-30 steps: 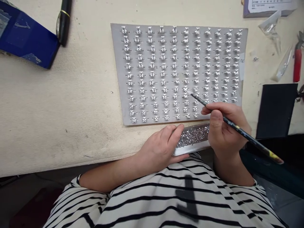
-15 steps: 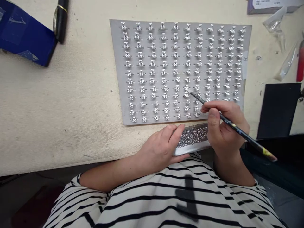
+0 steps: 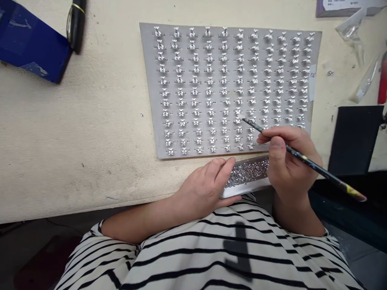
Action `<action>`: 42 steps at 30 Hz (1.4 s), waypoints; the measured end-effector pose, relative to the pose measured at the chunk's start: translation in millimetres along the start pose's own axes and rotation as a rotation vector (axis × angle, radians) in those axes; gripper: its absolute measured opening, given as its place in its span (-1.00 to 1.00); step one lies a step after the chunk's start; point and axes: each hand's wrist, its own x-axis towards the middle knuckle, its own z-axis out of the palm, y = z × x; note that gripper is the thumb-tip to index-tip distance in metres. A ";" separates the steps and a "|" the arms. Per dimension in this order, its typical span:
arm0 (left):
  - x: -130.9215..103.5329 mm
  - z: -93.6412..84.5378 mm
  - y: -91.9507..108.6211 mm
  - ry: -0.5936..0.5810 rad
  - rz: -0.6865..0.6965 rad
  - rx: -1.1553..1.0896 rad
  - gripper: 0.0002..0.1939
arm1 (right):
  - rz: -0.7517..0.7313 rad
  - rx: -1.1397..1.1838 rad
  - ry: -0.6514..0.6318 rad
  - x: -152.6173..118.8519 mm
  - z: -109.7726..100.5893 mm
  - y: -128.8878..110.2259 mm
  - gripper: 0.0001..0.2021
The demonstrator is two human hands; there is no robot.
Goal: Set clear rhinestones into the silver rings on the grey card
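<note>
Right hand (image 3: pixel 292 161) pinches a slim black stick (image 3: pixel 320 169), likely for precision; left hand (image 3: pixel 205 183) clasps a white oblong tray (image 3: pixel 248 189), lower centre.

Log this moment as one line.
left hand: holding tray of glittering bits | right hand: holding thin stick, pale tip at rings on grey board | contact: unclear

A black pen (image 3: pixel 78 29) lies just beside a blue box (image 3: pixel 39 44).
</note>
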 end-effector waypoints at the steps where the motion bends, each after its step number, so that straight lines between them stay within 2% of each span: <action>1: 0.1 0.0 0.0 0.001 0.000 0.003 -0.16 | 0.002 0.004 -0.006 0.5 -0.3 -0.2 -0.82; 13: 0.2 -0.1 0.2 0.013 -0.002 0.008 -0.14 | 0.040 0.032 -0.036 9.0 -2.3 -5.8 -0.82; 22: 0.0 -0.1 0.0 -0.003 -0.005 -0.008 -0.15 | 0.014 0.013 0.019 13.5 -4.0 -7.7 -0.83; 42: -1.0 0.1 -0.6 -0.012 -0.006 -0.014 -0.16 | 0.007 0.061 0.016 18.9 -2.6 -6.2 -0.82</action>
